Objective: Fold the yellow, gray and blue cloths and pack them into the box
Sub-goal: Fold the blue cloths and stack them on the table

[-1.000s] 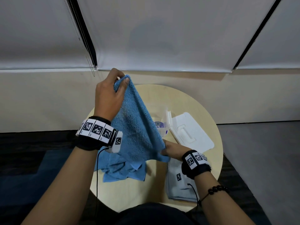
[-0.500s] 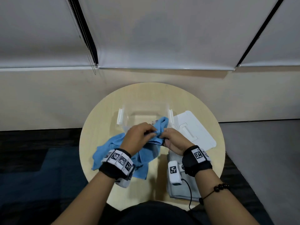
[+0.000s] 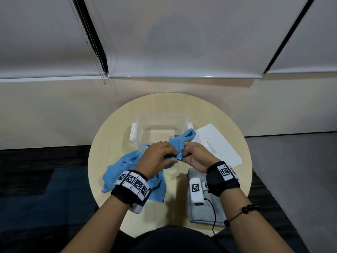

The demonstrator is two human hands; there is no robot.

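A blue cloth [image 3: 120, 168] lies bunched on the round table [image 3: 102, 148], its upper end rising toward the box. My left hand [image 3: 156, 156] and my right hand [image 3: 197, 157] both pinch that raised end at the table's middle, close together. Behind them stands a clear plastic box [image 3: 160, 128] with its top open; one blue corner hangs at its right rim. A folded gray cloth [image 3: 202, 212] lies at the near right, partly under my right wrist. No yellow cloth shows.
The white box lid [image 3: 217, 141] lies flat to the right of the box. A wall with lowered blinds stands behind the table. Dark floor lies left, gray floor right. Tagged bands and small white devices sit on both wrists.
My left hand dropped from high above the table down to the middle, bringing the cloth's top edge to my right hand. The cloth went from hanging stretched to bunched on the table.
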